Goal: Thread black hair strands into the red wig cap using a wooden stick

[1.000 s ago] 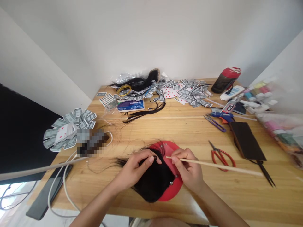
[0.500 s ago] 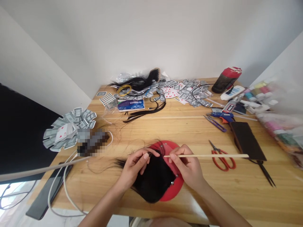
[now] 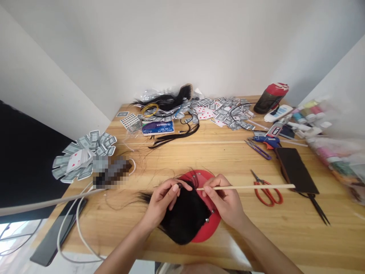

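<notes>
A round red block (image 3: pixel 205 233) lies on the table in front of me, with black hair (image 3: pixel 182 219) spread over its left side. Silver-headed pins stand along the hair's right edge. My left hand (image 3: pixel 164 198) rests over the hair, thumb and fingers pinching a small dark lock of hair (image 3: pixel 180 185), its index finger stretched toward the block's middle. In my right hand (image 3: pixel 224 198), a slim pale wooden stick (image 3: pixel 256 187) is gripped near its left end. Its tip points left, close to my left index fingertip. Whether the tip touches the hair I cannot tell.
Red-handled scissors (image 3: pixel 268 194), a dark flat case (image 3: pixel 296 171), black tweezers (image 3: pixel 319 209), purple snips (image 3: pixel 258 149) and a blue glue gun (image 3: pixel 266 141) lie to the right. Playing cards (image 3: pixel 228 110) and loose hair (image 3: pixel 168 99) cover the back. White cables (image 3: pixel 76 217) cross the left, near a phone (image 3: pixel 57 232).
Almost nothing differs. The stick's far right end has shifted slightly left, and the view has moved a little; both hands keep their places on the hair and block.
</notes>
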The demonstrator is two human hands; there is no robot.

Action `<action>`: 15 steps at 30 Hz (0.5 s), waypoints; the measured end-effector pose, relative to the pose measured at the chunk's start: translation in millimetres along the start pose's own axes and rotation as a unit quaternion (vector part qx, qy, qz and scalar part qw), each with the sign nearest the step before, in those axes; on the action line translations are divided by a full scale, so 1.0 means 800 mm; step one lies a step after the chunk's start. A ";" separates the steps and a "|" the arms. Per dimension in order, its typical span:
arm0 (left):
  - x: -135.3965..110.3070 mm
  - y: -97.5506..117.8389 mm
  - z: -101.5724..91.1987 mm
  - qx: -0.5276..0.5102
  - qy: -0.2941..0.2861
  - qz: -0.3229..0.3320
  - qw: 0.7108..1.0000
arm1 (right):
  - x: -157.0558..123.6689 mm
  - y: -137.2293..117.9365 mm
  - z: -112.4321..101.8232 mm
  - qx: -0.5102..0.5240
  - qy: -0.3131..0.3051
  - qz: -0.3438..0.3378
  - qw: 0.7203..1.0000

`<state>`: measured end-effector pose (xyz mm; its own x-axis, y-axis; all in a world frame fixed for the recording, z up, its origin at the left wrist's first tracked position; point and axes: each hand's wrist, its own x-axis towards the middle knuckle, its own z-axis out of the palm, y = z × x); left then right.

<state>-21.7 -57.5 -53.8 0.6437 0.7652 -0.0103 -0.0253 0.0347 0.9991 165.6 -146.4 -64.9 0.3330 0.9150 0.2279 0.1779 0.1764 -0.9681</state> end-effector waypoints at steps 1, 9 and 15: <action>0.001 0.000 0.000 0.004 0.000 0.001 1.000 | 0.001 0.000 -0.001 0.003 -0.002 0.002 1.000; 0.002 0.008 0.004 0.055 0.000 0.006 0.998 | 0.008 -0.007 -0.003 0.016 -0.002 0.035 0.999; 0.002 0.019 0.007 0.099 -0.004 0.022 0.995 | 0.009 -0.013 0.003 0.009 0.015 0.054 0.998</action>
<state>-16.8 -59.4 -38.8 0.6518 0.7577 0.0336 0.0965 -0.1268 0.9872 164.1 -140.9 -53.4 0.3764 0.9179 0.1256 0.1241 0.0844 -0.9887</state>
